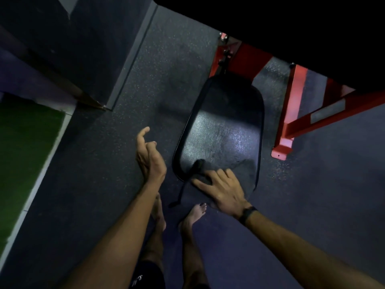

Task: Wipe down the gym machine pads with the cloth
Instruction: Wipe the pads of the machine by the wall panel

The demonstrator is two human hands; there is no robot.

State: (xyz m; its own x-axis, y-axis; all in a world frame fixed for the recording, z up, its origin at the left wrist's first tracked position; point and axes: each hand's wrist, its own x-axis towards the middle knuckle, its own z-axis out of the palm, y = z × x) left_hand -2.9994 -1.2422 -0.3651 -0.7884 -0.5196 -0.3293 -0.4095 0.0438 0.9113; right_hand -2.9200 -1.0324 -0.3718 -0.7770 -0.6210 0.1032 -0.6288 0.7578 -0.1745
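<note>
Speckled dark rubber floor (87,184), green turf strip (23,147) at left, grey wall base (129,65), bare feet (192,215) below.

No legible text. White lettering on the dark shorts (149,276), bottom edge, too cut off to read.

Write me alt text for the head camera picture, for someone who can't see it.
Seen from above, a person's right hand presses a dark cloth flat on the near end of a black seat pad on a red-framed gym machine. The left hand hangs free beside the pad, holding nothing. Bare feet stand on dark speckled flooring.
</note>
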